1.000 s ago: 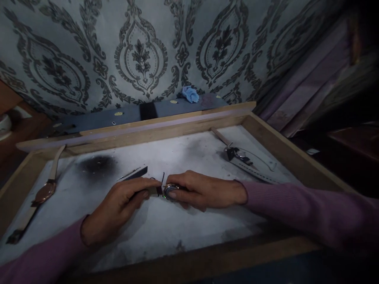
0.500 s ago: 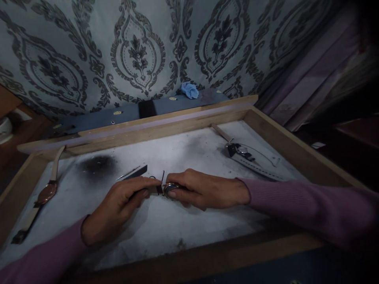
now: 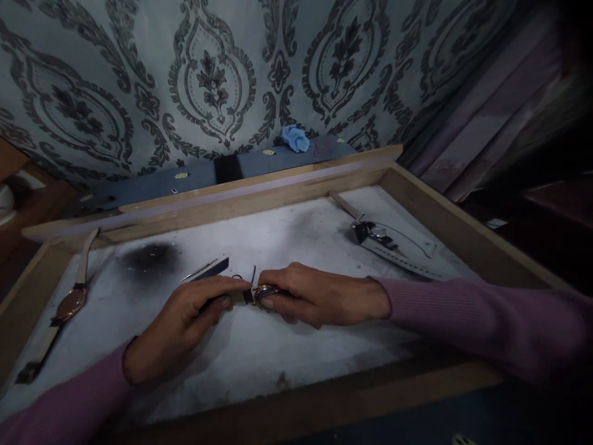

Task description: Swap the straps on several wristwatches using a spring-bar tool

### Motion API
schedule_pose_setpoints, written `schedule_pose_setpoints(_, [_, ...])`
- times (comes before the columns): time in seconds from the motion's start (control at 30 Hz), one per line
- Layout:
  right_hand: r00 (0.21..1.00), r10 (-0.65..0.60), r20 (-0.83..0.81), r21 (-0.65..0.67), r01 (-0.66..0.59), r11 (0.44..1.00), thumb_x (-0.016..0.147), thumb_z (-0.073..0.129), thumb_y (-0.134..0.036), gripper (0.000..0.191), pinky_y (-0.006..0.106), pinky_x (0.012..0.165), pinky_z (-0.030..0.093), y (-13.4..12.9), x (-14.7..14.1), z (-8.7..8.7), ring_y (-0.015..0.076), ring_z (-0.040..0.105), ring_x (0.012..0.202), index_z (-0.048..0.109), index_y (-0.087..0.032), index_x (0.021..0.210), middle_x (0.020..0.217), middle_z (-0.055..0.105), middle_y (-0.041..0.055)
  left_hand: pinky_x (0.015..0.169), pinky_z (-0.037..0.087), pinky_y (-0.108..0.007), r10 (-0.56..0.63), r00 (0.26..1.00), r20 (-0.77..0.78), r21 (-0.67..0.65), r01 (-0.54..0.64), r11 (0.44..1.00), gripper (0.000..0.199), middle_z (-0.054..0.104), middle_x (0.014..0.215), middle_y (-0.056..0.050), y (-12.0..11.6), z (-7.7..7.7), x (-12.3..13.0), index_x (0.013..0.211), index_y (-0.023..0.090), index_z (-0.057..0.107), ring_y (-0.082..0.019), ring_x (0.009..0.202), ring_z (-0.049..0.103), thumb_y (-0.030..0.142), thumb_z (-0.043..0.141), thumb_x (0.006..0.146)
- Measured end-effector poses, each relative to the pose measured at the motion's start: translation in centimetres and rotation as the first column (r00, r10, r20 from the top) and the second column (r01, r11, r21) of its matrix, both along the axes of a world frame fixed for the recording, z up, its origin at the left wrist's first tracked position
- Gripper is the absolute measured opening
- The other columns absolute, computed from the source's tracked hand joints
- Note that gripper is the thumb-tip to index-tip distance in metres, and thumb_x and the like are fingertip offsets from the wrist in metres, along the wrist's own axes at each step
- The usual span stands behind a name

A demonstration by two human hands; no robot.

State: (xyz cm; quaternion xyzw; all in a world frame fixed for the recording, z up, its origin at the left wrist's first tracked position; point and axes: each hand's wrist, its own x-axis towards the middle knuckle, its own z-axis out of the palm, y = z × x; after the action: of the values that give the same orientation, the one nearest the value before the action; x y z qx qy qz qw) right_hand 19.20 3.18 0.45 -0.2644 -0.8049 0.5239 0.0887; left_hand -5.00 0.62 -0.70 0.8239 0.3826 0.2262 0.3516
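My right hand (image 3: 319, 296) is closed round a wristwatch (image 3: 264, 295) with a gold-coloured case, held low over the white bottom of a wooden tray. At the watch's left side my left hand (image 3: 189, 315) pinches a short dark strap piece (image 3: 241, 297), its index finger stretched to the case edge. Whether the strap is joined to the case I cannot tell. A thin dark strip (image 3: 254, 274) stands up just behind the strap. Beyond my left fingers lie a slim metal tool (image 3: 199, 270) and a dark flat bar (image 3: 217, 269).
On the left lies a watch with a copper-coloured case (image 3: 71, 304). At the right back rests another watch (image 3: 377, 232) with straps and a thin wire-like loop. The tray's wooden rim (image 3: 259, 185) surrounds the work surface; a blue cloth (image 3: 295, 139) sits behind it.
Both hands keep nearly the same hold on the watch and strap. The whole view has shifted very slightly.
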Motion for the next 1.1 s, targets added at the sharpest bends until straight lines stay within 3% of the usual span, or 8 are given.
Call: schedule_pose_setpoints(1.1, [1.000,0.009,0.021,0.062,-0.010,0.998,0.095,0.042,-0.012,0.013,0.020,0.051,0.033,-0.2,-0.1,0.4,0.0066,0.042,0.051,0.046,-0.016,0.083,0.061,0.047,-0.0055,0.084,0.052,-0.029,-0.027,0.999,-0.034,-0.031,0.026,0.999,0.032,0.073,0.107,-0.003,0.2,1.1,0.1,0.117,0.023,0.066,-0.017,0.093,0.067,0.013,0.048,0.092])
